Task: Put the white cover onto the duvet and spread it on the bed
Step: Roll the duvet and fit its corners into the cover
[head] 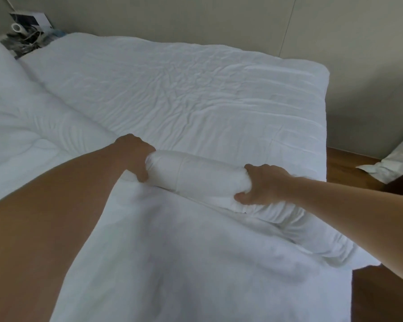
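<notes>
Bed (196, 89): white wrinkled sheet over the far half, bare of other items; its far right corner shows rounded, its right edge drops to a strip of wooden floor (349, 166) beside the wall.

Duvet (196, 175): white padded bulk, a rolled fold of it lying near the middle of the bed towards the right edge; more of it spreads to the left edge.

White cover (172, 252): thin cloth bunched over the near part of the bed, running out of view at the bottom; where cover ends and duvet begins is hard to make out, white on white.

Left hand (135, 154): fingers curled round the left end of the fold, fingertips hidden in cloth.

Right hand (258, 184): grips the right end, thumb underneath.

Clutter (26, 36): dark items and cables beyond the far left corner, blurred, not identifiable.

White bundle (396, 159): on the floor at right, cut off by the frame.
</notes>
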`<state>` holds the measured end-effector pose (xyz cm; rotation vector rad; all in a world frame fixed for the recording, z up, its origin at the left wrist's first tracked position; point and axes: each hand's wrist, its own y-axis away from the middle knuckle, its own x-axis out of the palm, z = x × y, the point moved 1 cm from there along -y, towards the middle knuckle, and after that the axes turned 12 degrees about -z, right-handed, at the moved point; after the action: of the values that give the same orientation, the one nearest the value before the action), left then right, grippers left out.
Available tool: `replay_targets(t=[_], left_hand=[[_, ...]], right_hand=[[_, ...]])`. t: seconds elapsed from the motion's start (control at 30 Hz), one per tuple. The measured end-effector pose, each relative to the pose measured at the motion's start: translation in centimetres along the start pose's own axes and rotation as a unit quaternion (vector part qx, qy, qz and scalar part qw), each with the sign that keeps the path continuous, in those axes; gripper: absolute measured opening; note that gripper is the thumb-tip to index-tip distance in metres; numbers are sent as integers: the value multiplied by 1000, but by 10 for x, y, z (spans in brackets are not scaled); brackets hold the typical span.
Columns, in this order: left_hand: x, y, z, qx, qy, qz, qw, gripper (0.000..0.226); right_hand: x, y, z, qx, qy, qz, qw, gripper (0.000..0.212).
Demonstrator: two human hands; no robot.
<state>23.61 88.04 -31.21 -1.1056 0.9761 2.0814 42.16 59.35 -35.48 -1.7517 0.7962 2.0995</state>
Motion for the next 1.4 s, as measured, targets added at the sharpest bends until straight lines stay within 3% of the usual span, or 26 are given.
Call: replay_targets(t=[0.07, 0.13, 0.2, 0.27, 0.37, 0.43, 0.53, 0.63, 0.7, 0.73, 0.83, 0.93, 1.0, 1.1, 1.17, 1.27, 1.4], left_hand=[[-11, -17, -10, 62, -68, 1, 996, 68], [-10, -30, -11, 123, -77, -35, 989, 71], [2, -37, 1, 110, 48, -46, 992, 79], [26, -27, 10, 109, 161, -78, 978, 74], [84, 6, 9, 109, 184, -327, 920, 68], [110, 30, 5, 65, 187, -411, 890, 62], [110, 48, 4, 3, 203, -349, 915, 73], [86, 62, 18, 9, 266, -218, 939, 97], [68, 60, 33, 26, 294, -120, 948, 113], [56, 57, 38, 44, 276, -63, 958, 117], [25, 34, 32, 92, 125, 70, 985, 105], [17, 8, 13, 146, -1, 27, 989, 99], [32, 6, 15, 167, 43, -36, 984, 93], [82, 42, 23, 177, 146, -232, 945, 86], [114, 79, 22, 124, 156, -331, 922, 78], [120, 110, 19, 54, 151, -337, 928, 77], [91, 122, 32, 38, 252, -174, 951, 111]], right_hand=[[5, -4, -1, 2, 22, -16, 1000, 75], [10, -1, -2, -2, 22, -31, 999, 79], [15, 5, -3, -6, 11, -52, 999, 82], [22, 15, -2, -24, 9, -93, 995, 75], [38, 30, 6, -82, 43, -191, 977, 63], [43, 42, 16, -99, 65, -219, 968, 63], [31, 57, 24, -61, 65, -158, 983, 78], [-5, 52, 15, -7, -45, 48, 998, 87], [-29, 38, 11, 48, -86, 200, 975, 103], [-34, 31, 13, 52, -62, 239, 968, 111], [-22, 24, 29, 32, 18, 223, 974, 122], [3, 47, 32, 32, -2, 121, 992, 102], [18, 70, 33, 14, 12, 17, 1000, 85], [47, 99, 45, -68, 72, -173, 980, 66], [52, 111, 56, -94, 73, -230, 966, 59], [38, 119, 61, -81, 96, -128, 984, 83], [-4, 109, 43, -5, -28, 56, 998, 99]])
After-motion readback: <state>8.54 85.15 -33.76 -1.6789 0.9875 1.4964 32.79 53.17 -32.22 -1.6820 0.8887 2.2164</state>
